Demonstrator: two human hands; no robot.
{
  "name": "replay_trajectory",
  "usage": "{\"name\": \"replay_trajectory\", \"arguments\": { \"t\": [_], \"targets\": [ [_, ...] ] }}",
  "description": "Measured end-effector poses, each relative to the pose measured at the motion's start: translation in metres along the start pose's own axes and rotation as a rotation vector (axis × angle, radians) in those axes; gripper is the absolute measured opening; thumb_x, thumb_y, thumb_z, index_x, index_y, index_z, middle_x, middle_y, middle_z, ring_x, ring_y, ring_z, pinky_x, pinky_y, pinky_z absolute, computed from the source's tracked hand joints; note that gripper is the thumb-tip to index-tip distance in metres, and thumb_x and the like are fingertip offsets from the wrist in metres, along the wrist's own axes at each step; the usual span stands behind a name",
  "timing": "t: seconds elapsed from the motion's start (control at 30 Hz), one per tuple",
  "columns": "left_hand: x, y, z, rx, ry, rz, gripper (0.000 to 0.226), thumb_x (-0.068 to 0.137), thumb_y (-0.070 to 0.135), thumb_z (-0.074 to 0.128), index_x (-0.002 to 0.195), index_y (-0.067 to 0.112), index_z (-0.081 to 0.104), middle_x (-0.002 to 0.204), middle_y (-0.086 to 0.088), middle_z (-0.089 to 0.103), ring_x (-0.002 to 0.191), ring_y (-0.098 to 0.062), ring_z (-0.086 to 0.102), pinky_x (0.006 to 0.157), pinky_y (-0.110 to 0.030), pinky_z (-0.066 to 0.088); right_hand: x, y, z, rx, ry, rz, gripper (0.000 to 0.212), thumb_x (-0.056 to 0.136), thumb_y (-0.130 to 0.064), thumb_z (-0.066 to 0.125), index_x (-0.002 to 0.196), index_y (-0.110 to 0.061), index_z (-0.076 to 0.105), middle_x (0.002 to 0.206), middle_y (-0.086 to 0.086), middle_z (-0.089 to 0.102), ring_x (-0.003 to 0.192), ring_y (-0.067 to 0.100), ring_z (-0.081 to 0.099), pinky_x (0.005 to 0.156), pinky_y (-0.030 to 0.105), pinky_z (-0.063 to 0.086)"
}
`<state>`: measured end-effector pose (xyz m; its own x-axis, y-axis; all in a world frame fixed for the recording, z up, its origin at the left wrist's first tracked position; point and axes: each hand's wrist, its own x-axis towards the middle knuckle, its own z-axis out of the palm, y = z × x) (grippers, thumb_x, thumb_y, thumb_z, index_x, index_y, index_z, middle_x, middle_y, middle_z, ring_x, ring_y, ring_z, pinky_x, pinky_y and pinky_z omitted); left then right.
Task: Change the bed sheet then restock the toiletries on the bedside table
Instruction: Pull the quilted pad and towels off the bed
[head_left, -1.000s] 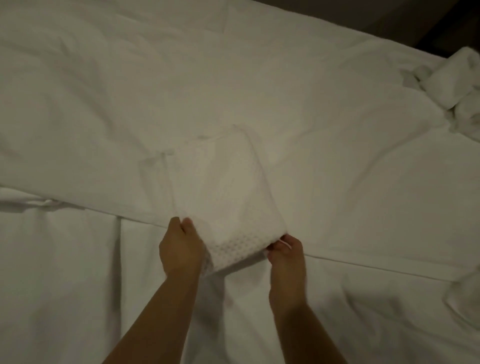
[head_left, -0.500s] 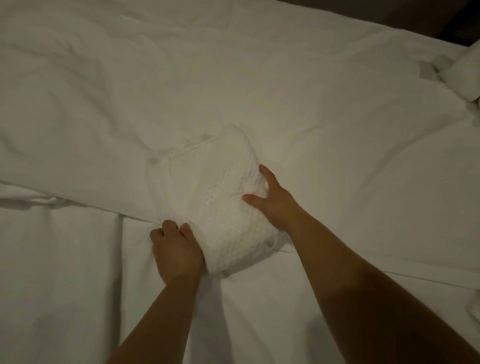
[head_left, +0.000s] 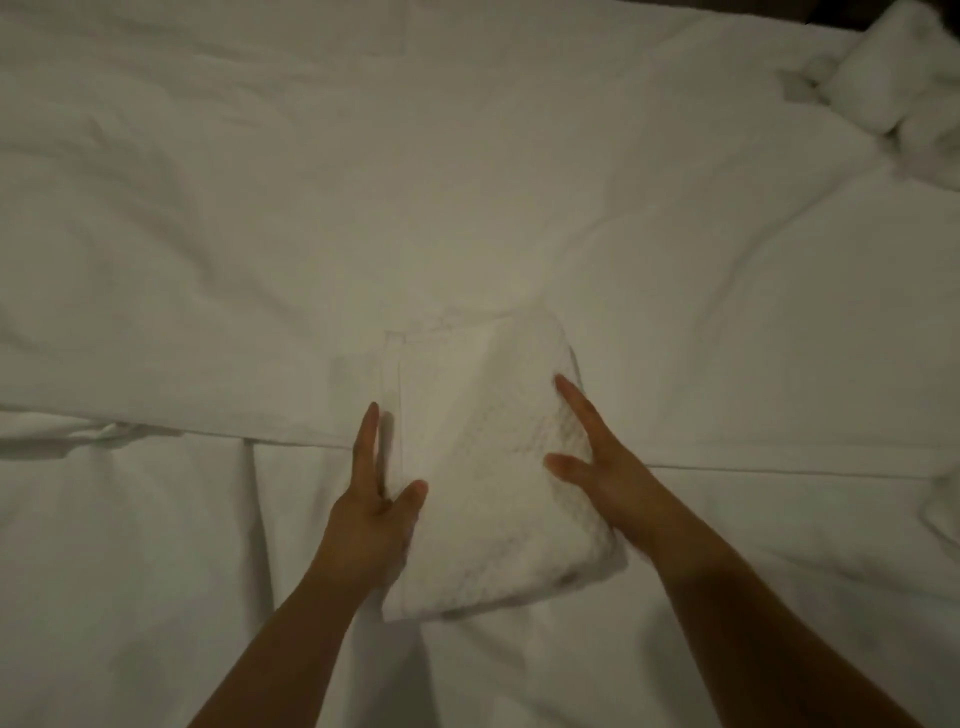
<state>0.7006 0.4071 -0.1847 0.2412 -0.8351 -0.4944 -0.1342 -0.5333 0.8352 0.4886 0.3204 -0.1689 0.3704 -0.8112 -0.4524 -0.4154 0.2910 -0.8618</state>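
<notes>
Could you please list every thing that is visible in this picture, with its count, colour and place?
folded waffle-textured cloth: one, white, on the bed at the centre, between the two hands.
duvet: one, white, wrinkled, covers the upper part of the bed; its edge runs across the middle of the view.
sheet: one, white, lower part of the bed, below the duvet edge.
bundled linen: one heap, white, top right corner of the bed.
left hand: one, fingers straight, against the left side of the folded cloth.
right hand: one, fingers straight, resting on the right side of the folded cloth.
</notes>
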Motion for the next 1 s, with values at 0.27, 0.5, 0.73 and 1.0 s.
{"name": "replay_trajectory", "arguments": {
  "t": [0.27, 0.5, 0.73, 1.0],
  "targets": [
    [-0.021, 0.033, 0.034, 0.087, -0.290, 0.111, 0.050, 0.098, 0.003, 0.043, 0.108, 0.048, 0.061, 0.119, 0.030, 0.054, 0.098, 0.024, 0.051, 0.092, -0.010, 0.038, -0.086, 0.015, -0.032, 0.307, 0.247, 0.111, 0.034, 0.093, -0.002, 0.048, 0.098, -0.026, 0.073, 0.121, -0.002, 0.062, 0.109, 0.012, 0.059, 0.086, 0.016, 0.050],
    [-0.065, 0.122, 0.152, 0.122, -0.549, 0.233, 0.055, 0.098, 0.007, 0.043, 0.097, 0.057, 0.066, 0.085, 0.017, 0.060, 0.080, -0.008, 0.044, 0.062, -0.011, 0.034, -0.207, 0.019, -0.137, 0.504, 0.534, 0.100, 0.038, 0.094, -0.005, 0.050, 0.091, -0.033, 0.076, 0.125, 0.001, 0.060, 0.114, 0.018, 0.057, 0.097, 0.033, 0.048],
    [-0.169, 0.206, 0.351, 0.163, -0.708, 0.329, 0.043, 0.099, 0.007, 0.042, 0.105, 0.042, 0.065, 0.075, 0.003, 0.050, 0.056, -0.002, 0.043, 0.047, -0.008, 0.036, -0.371, 0.059, -0.282, 0.596, 0.787, 0.052, 0.040, 0.095, -0.006, 0.048, 0.087, -0.031, 0.077, 0.122, -0.006, 0.058, 0.111, 0.010, 0.054, 0.084, 0.020, 0.047],
    [-0.255, 0.252, 0.552, 0.189, -0.685, 0.405, 0.038, 0.099, 0.010, 0.044, 0.103, 0.044, 0.061, 0.096, 0.021, 0.056, 0.068, 0.001, 0.053, 0.069, -0.012, 0.040, -0.480, 0.118, -0.452, 0.558, 0.902, 0.166, 0.033, 0.096, -0.013, 0.048, 0.091, -0.031, 0.076, 0.124, -0.013, 0.050, 0.119, 0.017, 0.043, 0.104, 0.041, 0.038]
  ]
}}
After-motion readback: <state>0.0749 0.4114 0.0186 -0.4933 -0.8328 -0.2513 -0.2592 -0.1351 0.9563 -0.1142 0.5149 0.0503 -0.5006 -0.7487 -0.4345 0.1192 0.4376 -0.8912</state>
